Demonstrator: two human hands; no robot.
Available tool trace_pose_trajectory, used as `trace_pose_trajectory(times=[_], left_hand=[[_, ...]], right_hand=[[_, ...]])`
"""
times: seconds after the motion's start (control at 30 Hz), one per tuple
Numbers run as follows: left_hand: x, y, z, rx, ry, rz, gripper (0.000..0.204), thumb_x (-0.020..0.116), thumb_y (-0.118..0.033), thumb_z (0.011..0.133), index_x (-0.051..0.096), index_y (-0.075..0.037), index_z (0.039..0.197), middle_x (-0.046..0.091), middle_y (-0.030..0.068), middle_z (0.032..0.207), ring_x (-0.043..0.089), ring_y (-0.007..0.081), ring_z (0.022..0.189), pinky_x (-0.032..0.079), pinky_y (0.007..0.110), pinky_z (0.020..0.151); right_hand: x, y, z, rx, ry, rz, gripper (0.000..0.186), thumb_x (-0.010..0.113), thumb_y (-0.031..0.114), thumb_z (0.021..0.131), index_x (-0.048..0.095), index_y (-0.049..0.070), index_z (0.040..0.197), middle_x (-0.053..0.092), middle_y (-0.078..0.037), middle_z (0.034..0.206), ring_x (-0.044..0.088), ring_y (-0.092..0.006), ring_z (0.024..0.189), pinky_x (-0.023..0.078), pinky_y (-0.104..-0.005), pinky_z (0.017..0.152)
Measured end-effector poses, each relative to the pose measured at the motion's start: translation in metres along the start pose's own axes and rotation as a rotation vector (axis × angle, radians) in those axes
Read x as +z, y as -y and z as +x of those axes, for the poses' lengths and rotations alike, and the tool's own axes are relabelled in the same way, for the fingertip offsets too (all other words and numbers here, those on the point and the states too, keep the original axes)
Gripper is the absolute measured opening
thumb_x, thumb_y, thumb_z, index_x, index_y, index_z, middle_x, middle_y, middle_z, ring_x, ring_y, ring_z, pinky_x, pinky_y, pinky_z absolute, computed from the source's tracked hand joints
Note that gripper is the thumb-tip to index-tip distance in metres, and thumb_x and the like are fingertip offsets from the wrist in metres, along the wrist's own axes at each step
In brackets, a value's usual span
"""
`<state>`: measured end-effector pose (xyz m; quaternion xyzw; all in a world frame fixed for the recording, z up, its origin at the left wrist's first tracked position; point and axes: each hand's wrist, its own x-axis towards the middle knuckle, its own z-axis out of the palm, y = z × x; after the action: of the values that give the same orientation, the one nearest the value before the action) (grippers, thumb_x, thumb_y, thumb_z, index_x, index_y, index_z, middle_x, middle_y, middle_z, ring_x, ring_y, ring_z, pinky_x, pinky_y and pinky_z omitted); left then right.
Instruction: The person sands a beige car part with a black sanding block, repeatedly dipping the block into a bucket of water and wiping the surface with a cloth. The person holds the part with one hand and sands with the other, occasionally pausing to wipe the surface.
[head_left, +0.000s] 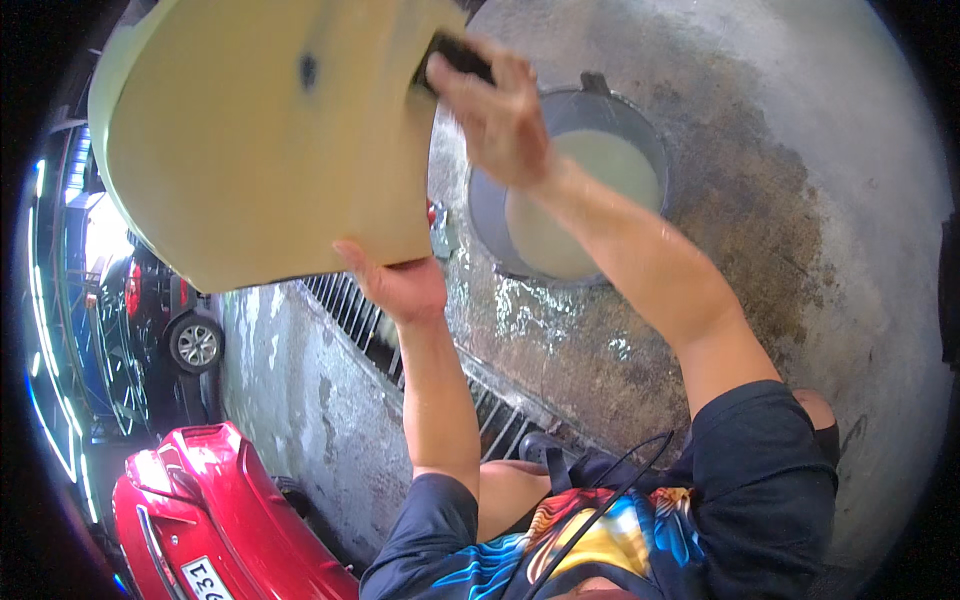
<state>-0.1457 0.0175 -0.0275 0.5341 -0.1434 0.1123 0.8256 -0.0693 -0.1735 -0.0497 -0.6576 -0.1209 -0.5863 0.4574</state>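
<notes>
A large curved panel [250,150], cream-yellow with a dark smudge near its upper middle, fills the upper left and looks like a car body part. My left hand [400,290] grips its lower right corner, with the thumb on the front face and the other fingers hidden behind the edge. In my right hand [500,115] is a black sanding block [452,65], pressed to the panel's right edge near the top. Wet drips show on my right forearm. What supports the panel's far side cannot be seen.
Right of the panel, a round grey tub [655,150] of cloudy water stands on the wet concrete floor [780,120]. A metal drain grate [500,425] runs diagonally below. At lower left is a red car [220,510], with a black car [150,340] beyond it.
</notes>
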Motion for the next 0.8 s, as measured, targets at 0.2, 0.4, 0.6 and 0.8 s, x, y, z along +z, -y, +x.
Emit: trace_pose_trajectory(times=[0.2, 0.4, 0.6, 0.8], left_hand=[[0.006, 0.003, 0.002, 0.017, -0.096, -0.046, 0.075, 0.047, -0.072, 0.108, 0.052, -0.014, 0.155, 0.07, 0.0103, 0.136, 0.073, 0.0322, 0.112, 0.06, 0.048, 0.093], [0.002, 0.002, 0.001, -0.002, -0.072, -0.027, 0.075, 0.048, -0.071, 0.108, 0.052, -0.014, 0.156, 0.069, 0.0094, 0.138, 0.073, 0.0313, 0.114, 0.062, 0.049, 0.093], [-0.001, 0.005, 0.004, 0.007, -0.088, -0.048, 0.072, 0.048, -0.07, 0.109, 0.052, -0.016, 0.156, 0.065, 0.0085, 0.146, 0.068, 0.0284, 0.125, 0.062, 0.05, 0.093], [0.004, -0.001, -0.005, -0.019, -0.073, -0.045, 0.069, 0.045, -0.066, 0.112, 0.051, -0.014, 0.157, 0.065, 0.0088, 0.145, 0.066, 0.0274, 0.128, 0.06, 0.046, 0.098]], right_hand=[[-0.006, 0.027, -0.021, -0.121, 0.052, 0.066, 0.041, 0.076, 0.006, 0.085, 0.08, 0.019, 0.124, 0.062, -0.018, 0.148, 0.057, -0.0365, 0.132, 0.041, -0.0506, 0.105], [-0.015, 0.022, -0.021, -0.042, 0.0, -0.095, 0.039, 0.081, 0.011, 0.084, 0.082, 0.022, 0.121, 0.064, -0.014, 0.143, 0.058, -0.0343, 0.131, 0.041, -0.0483, 0.105], [-0.022, 0.034, -0.039, -0.415, 0.242, 0.042, 0.035, 0.076, 0.012, 0.089, 0.083, 0.026, 0.121, 0.063, -0.011, 0.144, 0.06, -0.0308, 0.129, 0.045, -0.0484, 0.104], [-0.027, 0.026, -0.064, -0.297, 0.286, -0.114, 0.031, 0.075, 0.019, 0.091, 0.081, 0.028, 0.12, 0.06, -0.007, 0.145, 0.057, -0.029, 0.13, 0.045, -0.0484, 0.105]])
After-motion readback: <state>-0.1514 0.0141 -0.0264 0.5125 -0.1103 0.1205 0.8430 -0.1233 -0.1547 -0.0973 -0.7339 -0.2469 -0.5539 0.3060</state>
